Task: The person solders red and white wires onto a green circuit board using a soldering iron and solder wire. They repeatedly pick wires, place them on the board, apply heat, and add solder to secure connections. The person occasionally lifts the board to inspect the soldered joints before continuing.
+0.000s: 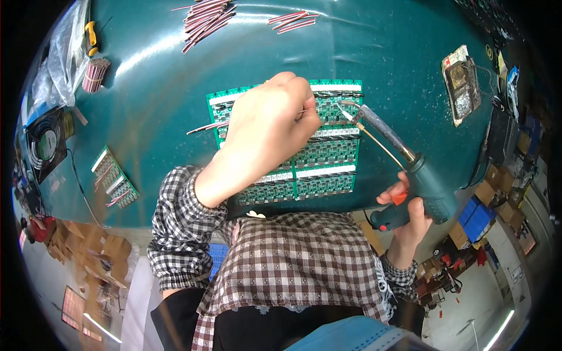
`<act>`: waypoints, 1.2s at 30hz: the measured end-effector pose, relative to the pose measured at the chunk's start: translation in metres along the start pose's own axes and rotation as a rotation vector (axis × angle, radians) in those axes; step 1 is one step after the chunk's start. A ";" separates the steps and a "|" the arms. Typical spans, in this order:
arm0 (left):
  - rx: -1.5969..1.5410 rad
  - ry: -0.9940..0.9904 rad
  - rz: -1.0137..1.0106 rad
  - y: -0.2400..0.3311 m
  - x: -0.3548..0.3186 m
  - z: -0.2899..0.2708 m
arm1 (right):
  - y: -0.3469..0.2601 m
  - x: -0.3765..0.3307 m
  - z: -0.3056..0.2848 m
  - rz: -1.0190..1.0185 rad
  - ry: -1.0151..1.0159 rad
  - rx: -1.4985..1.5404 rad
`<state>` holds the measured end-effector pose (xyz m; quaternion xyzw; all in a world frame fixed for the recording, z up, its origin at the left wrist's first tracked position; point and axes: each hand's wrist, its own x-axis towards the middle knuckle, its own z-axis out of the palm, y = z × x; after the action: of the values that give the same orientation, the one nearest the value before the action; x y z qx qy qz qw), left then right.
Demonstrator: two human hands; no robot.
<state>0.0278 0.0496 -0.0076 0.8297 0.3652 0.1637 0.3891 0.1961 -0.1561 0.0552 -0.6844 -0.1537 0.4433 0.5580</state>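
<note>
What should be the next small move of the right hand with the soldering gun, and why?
Probably lower the soldering gun slightly so its tip meets the pad. The right hand holds the tip just above the green circuit board panel, right beside the thin red wire that the left hand pinches against the board.

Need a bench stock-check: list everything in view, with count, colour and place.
circuit board panel: one, green, table centre
soldering gun: one, teal, orange trigger, right of panel
wire bundles: several, red, top edge
small boards: two, green, left
fan: one, black, far left
sponge tray: one, grimy, upper right
table: one, teal
left hand: pinching a wire over the panel
right hand: gripping the soldering gun
</note>
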 end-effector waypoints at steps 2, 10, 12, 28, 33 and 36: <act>-0.011 -0.014 -0.005 0.000 0.001 -0.001 | 0.000 0.000 0.000 -0.002 -0.008 -0.021; 0.007 -0.009 -0.001 0.000 0.002 -0.001 | -0.001 -0.001 0.002 0.018 -0.045 -0.134; -0.004 -0.010 -0.006 -0.001 0.002 -0.001 | 0.000 0.000 0.003 -0.004 -0.064 -0.189; -0.035 0.000 -0.001 -0.001 0.003 -0.002 | -0.001 -0.001 0.007 -0.044 -0.084 -0.249; -0.044 0.002 -0.005 -0.002 0.003 0.000 | -0.001 -0.002 0.007 -0.036 -0.081 -0.258; -0.046 0.002 -0.009 -0.001 0.003 -0.002 | -0.001 -0.002 0.008 -0.031 -0.080 -0.260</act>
<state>0.0288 0.0532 -0.0070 0.8187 0.3654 0.1714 0.4085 0.1893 -0.1522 0.0569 -0.7303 -0.2424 0.4379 0.4649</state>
